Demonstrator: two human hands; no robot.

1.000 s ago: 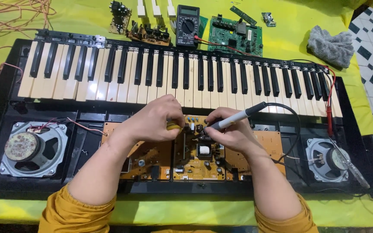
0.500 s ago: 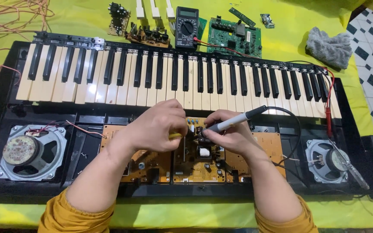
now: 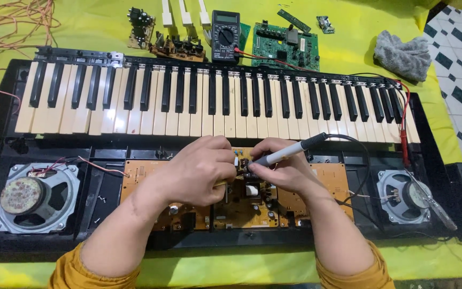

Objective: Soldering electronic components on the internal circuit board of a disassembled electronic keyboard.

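An opened electronic keyboard lies on a yellow-green cloth, its orange circuit boards bared below the keys. My right hand grips a grey soldering iron like a pen, tip down on the middle board. My left hand is curled close beside it over the same spot, fingertips pinched on something small that I cannot make out. Both hands hide the point where the tip touches.
Speakers sit at the left and right ends of the case. Behind the keys lie a black multimeter, a green circuit board, small boards, loose white keys, a grey cloth and orange wire.
The view has drifted slightly. Both hands stay over the middle board, and the soldering iron keeps its place with only small shifts.
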